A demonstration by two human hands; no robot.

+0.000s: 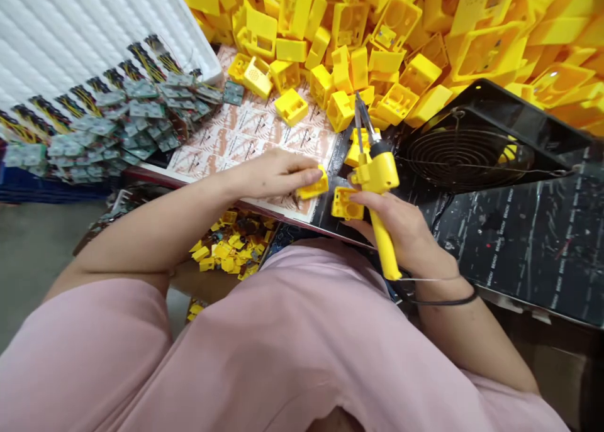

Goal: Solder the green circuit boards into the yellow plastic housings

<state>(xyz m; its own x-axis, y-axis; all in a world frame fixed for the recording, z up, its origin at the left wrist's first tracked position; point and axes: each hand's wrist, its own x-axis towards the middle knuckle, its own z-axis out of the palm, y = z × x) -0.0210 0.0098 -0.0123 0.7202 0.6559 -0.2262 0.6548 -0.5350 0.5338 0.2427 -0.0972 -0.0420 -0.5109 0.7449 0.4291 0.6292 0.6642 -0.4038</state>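
Observation:
My left hand pinches a small yellow plastic part at the near edge of the bench, fingers closed on it. My right hand is wrapped round the yellow handle of a soldering iron, whose metal tip points away towards the pile. The same hand also holds a small yellow housing under the iron's body. The two hands are close together over the bench edge.
A big heap of yellow plastic housings fills the back of the bench. A black fan unit lies at the right. Several small circuit boards with wires are spread at the left. More yellow pieces lie in a box below.

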